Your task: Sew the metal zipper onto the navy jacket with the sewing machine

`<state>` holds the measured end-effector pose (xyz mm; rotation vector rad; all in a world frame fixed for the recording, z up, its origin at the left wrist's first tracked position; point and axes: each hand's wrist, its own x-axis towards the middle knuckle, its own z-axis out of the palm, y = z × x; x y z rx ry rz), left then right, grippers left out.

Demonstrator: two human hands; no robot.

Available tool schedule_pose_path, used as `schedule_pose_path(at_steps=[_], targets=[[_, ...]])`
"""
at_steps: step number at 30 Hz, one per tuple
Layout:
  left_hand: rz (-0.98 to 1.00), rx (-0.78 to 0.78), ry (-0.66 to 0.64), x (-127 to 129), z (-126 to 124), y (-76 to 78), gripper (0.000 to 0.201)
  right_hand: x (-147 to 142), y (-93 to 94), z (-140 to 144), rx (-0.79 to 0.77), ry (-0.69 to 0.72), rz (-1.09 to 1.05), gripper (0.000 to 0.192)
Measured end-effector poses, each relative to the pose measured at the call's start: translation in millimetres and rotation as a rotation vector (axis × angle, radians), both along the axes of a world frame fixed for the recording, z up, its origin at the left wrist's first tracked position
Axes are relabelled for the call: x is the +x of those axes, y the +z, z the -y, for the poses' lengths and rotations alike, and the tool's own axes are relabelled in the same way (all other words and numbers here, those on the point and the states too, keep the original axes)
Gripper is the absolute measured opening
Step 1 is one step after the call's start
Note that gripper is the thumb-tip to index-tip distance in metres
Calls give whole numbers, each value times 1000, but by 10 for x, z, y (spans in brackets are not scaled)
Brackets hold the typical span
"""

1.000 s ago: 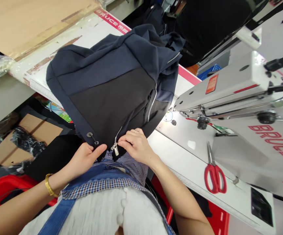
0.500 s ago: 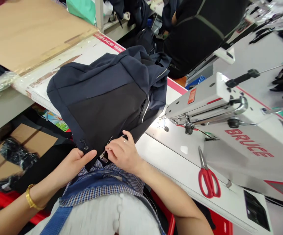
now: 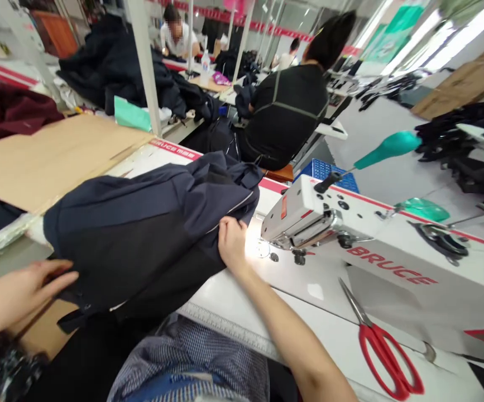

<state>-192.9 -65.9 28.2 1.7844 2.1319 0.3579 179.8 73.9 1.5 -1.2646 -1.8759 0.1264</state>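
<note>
The jacket (image 3: 141,234) is dark blue on top and black lower down, with a thin silver zip line. The sewing machine (image 3: 375,251) is white with red letters and a small red sticker. The scissors (image 3: 386,357) have red handles and grey blades. The cardboard (image 3: 44,156) is light brown. The table (image 3: 321,329) is white with a red stripe at its far edge. The person's shirt (image 3: 200,357) has small blue and white checks. A co-worker (image 3: 287,111) wears black with thin grey lines. The crate (image 3: 329,170) is blue
</note>
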Motion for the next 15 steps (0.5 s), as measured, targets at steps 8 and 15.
schedule_pose_path(at_steps=[8, 15], targets=[[-136, 144, -554, 2337, -2171, 831, 59, -77, -120, 140, 109, 367, 346, 16], [-270, -30, -531, 3135, -2873, 408, 66, 6, -88, 106, 137, 241, 442, 13]])
